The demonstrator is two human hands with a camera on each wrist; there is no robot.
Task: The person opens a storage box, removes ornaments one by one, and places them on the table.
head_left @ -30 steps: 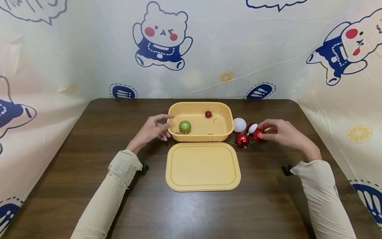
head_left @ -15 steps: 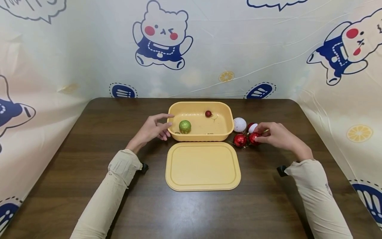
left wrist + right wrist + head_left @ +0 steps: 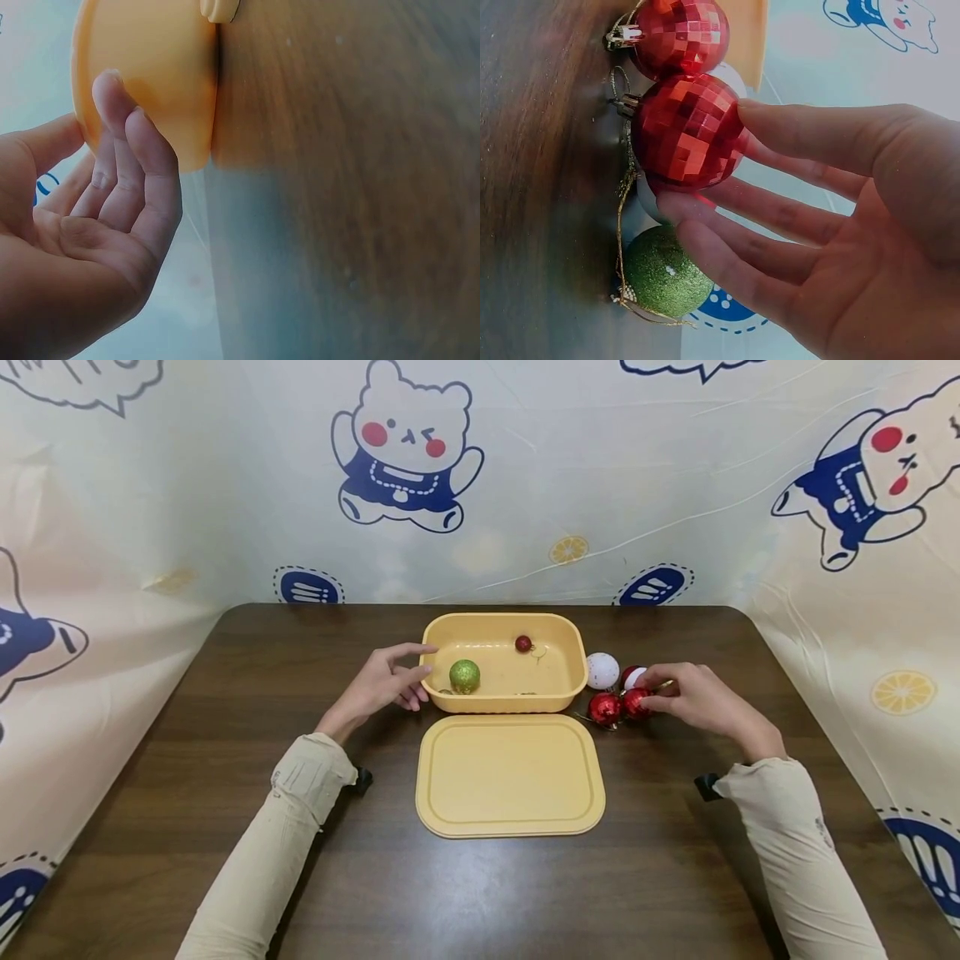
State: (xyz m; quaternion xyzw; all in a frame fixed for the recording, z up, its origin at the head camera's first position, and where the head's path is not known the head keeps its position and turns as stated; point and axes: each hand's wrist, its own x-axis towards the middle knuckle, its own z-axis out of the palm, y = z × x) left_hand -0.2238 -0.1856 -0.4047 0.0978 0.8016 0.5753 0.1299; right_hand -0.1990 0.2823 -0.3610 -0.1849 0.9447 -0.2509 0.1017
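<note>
My left hand rests at the left end of a yellow plastic box, its thumb and index finger at the rim. In the left wrist view its other fingers lie loosely bent by the outer wall. Inside sit a green glitter bauble and a small dark red bauble. To the right, my right hand holds a red mirrored bauble between thumb and fingers. Another red mirrored bauble touches it. Behind are a white speckled bauble and a red-and-white one, partly hidden.
A yellow lid lies flat in front of the box on the dark wooden table. The right wrist view shows a second green glitter bauble under the fingers. A printed cloth hangs behind the table.
My right hand has moved slightly left with the red mirrored bauble, and the neighbouring red one has shifted left. The left hand stays at the box.
</note>
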